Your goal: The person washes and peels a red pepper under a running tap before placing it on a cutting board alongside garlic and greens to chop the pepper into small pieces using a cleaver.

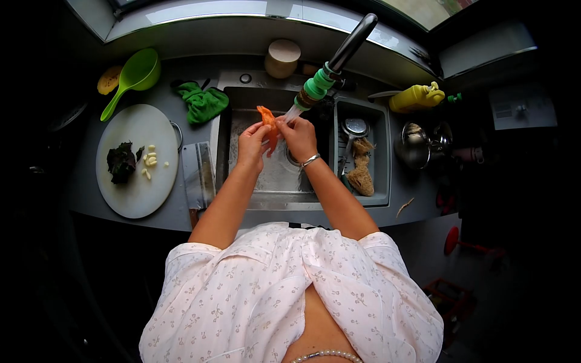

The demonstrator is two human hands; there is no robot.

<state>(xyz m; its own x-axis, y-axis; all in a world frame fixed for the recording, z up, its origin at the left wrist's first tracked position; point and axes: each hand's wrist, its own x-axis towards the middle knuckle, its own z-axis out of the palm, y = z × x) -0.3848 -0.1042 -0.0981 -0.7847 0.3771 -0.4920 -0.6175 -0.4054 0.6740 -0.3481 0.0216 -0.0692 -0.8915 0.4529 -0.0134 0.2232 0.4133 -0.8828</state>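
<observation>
Several pale cloves (150, 158) lie beside dark leaves (121, 162) on the board (130, 202) near the left edge of the counter (417, 193), presumably grouped for easy reach. Over the sink (272, 189), our left hand (250, 144) and right hand (298, 139) have fingers pinched on a limp orange piece (267, 116), seemingly close enough for water (293, 113) to wet it; farther right, a side basin (386, 163) corrals a brown scrubber (361, 179).

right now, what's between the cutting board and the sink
In the head view, a wide-bladed knife lies between the cutting board and the sink, with a green cloth farther back.
</observation>
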